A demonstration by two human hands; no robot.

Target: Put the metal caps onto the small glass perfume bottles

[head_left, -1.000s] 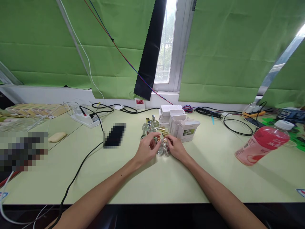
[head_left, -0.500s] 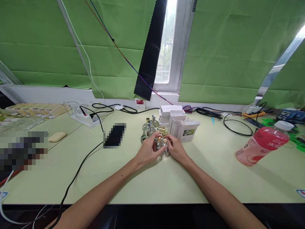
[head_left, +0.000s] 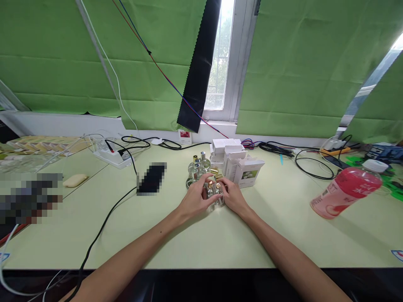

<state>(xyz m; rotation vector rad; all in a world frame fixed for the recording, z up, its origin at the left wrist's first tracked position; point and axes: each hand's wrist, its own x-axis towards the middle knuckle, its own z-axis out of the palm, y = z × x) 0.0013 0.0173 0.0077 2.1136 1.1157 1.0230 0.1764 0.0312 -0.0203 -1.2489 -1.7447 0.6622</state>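
Note:
Two small clear glass perfume bottles [head_left: 218,196] with gold spray necks stand side by side on the table between my hands. My left hand [head_left: 199,195] curls round them from the left, its thumb across the front. From the other side, the fingers of my right hand [head_left: 232,194] bend against the right-hand bottle. Both hands partly hide the glass. Just behind the fingers lie gold caps [head_left: 214,171]. A cluster of glass bottles [head_left: 197,166] with silver and gold tops stands behind my left hand. Small white boxes [head_left: 248,173], some with open flaps, are behind my right hand.
On the right a pink drink bottle [head_left: 346,191] stands on the table [head_left: 283,235]. To the left are a blurred dark phone [head_left: 152,179], a yellowish oval object [head_left: 75,180] and a white power strip [head_left: 112,157]. Black cables [head_left: 107,214] run along the back and left.
Almost nothing differs. My left thumb and fingers have shifted very slightly on the bottles; both arms stay in place.

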